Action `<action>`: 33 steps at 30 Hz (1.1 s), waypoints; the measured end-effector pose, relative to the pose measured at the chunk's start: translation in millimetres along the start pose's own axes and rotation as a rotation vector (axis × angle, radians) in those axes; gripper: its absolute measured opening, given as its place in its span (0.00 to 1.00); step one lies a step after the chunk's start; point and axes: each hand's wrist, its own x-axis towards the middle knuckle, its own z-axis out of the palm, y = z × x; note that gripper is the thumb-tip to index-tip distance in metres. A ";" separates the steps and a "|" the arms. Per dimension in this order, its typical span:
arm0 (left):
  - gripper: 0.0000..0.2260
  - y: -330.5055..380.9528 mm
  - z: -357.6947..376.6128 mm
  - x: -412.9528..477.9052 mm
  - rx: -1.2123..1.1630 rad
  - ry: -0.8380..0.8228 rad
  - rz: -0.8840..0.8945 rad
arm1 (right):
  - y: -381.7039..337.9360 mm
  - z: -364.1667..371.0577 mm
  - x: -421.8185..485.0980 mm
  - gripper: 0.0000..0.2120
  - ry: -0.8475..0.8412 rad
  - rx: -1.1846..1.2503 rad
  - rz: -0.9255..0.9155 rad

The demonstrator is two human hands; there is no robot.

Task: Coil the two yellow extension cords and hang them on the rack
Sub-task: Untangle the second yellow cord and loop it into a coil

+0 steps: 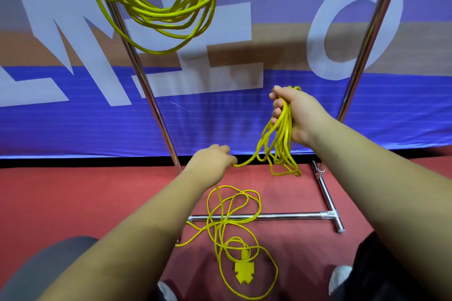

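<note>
Your right hand [297,115] is raised, its fingers [277,105] clamped around a bundle of loops [278,149], while your left hand [212,159], knuckles up and closed, grips the strand running to it. Two yellow cords: one coil [156,0] hangs on the chrome rack [146,85]; the other's slack and socket end [244,270] lie on the red floor [73,203] before a blue banner [73,129].
</note>
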 end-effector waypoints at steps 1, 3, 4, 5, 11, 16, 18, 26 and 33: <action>0.26 -0.9 0.3 -0.8 0.037 0.028 0.027 | 0.0 -1.0 -0.2 0.12 0.004 -0.012 -0.005; 0.29 -1.9 -0.4 -0.5 0.095 0.100 0.105 | -0.2 -3.7 -0.1 0.14 -0.004 -0.026 -0.003; 0.30 -2.4 -0.2 0.9 0.114 0.128 0.151 | -0.4 -4.9 0.4 0.15 -0.015 -0.026 0.005; 0.30 -2.3 -0.9 2.9 0.106 0.141 0.184 | -0.8 -5.6 0.9 0.14 -0.031 -0.020 0.016; 0.10 -13.4 3.9 9.0 -0.432 -0.007 0.026 | -11.3 -7.4 -4.9 0.10 -0.234 -0.078 0.110; 0.15 -34.6 15.2 -11.2 -0.681 -0.466 -0.107 | -19.3 -8.9 -15.6 0.08 -0.348 -0.046 0.124; 0.13 -28.8 26.8 -17.5 -0.685 -0.601 -0.122 | -21.5 -11.6 -17.0 0.07 -0.394 0.007 0.132; 0.15 8.7 84.5 -38.5 -0.448 -0.843 -0.025 | -26.4 -18.4 -18.1 0.15 -0.454 0.042 0.106; 0.05 -28.5 56.6 -23.0 -0.453 -0.380 -0.140 | -27.9 -19.5 -22.2 0.14 -0.475 -0.127 0.167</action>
